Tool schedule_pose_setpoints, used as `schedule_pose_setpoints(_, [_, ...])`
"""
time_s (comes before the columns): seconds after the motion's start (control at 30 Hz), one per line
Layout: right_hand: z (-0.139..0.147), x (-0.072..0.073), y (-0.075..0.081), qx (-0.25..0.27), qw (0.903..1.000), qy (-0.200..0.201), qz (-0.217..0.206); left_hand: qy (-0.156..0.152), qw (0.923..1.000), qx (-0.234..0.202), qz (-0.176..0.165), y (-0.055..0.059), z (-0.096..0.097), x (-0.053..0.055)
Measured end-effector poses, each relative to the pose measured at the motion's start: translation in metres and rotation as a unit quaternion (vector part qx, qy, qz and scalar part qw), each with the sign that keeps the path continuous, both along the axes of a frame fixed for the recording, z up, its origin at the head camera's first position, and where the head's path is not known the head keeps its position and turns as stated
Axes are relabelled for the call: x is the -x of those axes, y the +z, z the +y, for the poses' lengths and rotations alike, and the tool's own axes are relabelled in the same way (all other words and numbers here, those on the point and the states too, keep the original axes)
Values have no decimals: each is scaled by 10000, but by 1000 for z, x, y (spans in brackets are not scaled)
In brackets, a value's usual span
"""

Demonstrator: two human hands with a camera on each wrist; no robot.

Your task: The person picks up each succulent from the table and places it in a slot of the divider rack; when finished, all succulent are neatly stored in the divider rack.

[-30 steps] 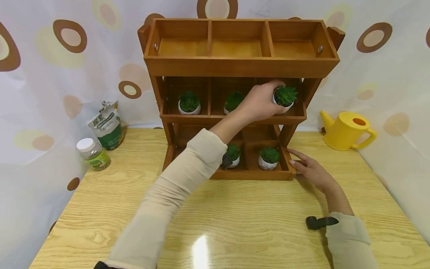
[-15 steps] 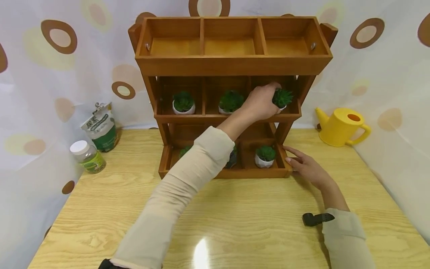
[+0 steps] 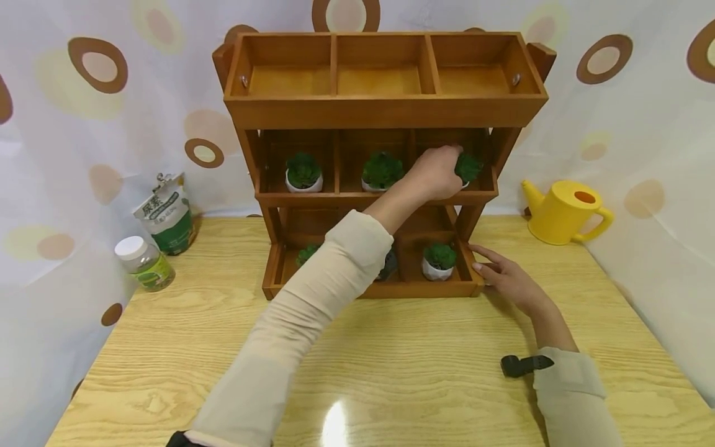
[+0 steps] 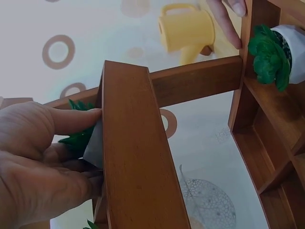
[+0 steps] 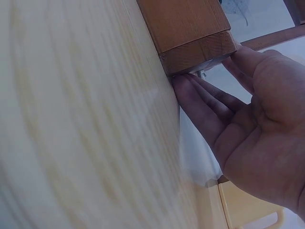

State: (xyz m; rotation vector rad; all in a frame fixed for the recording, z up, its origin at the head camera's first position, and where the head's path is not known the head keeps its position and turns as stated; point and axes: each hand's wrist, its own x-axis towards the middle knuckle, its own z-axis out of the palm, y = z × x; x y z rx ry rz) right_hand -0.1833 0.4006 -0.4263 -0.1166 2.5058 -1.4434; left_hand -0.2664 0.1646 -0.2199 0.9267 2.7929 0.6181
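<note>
My left hand [image 3: 436, 174] holds a potted succulent [image 3: 468, 167] in the right compartment of the middle tier of a brown wooden shelf [image 3: 385, 113]. In the left wrist view, thumb and fingers are round its pale pot [image 4: 94, 145], partly hidden behind a wooden board. My right hand [image 3: 516, 285] touches the right end of the bottom tier. Its fingers look fairly straight in the right wrist view, with fingertips at the lower corner of the wood [image 5: 198, 50]. Two more succulents stand in the middle tier, the left one [image 3: 303, 172] and the centre one [image 3: 382, 171].
The bottom tier bears a succulent [image 3: 438, 261] at right; others there are partly hidden by my left sleeve [image 3: 313, 298]. A yellow watering can [image 3: 566, 212] stands right of the shelf. A clipped green-white bag [image 3: 167, 217] and a white-lidded jar [image 3: 146, 264] stand left, on the wooden table [image 3: 419, 366].
My left hand has lowered the succulent into the right compartment of the middle tier. The right hand stays at the shelf's end. The head view has shifted slightly.
</note>
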Motion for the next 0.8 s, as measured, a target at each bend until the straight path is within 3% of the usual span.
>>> schedule_pose_setpoints(0.23, [0, 3, -1, -29, 10000, 56, 31, -89, 9998, -173, -22, -3, -5, -3])
schedule_pose_setpoints(0.4, [4, 4, 1, -168, 9998, 79, 105, -137, 9988, -443, 173, -6, -12, -13])
schedule_pose_setpoints(0.63, [12, 1, 2, -251, 9996, 76, 58, -454, 9899, -1206, 598, -18, -47, -46])
schedule_pose_setpoints(0.8, [17, 2, 5, -387, 9991, 58, 139, -648, 9746, -1905, 980, -45, -96, -74])
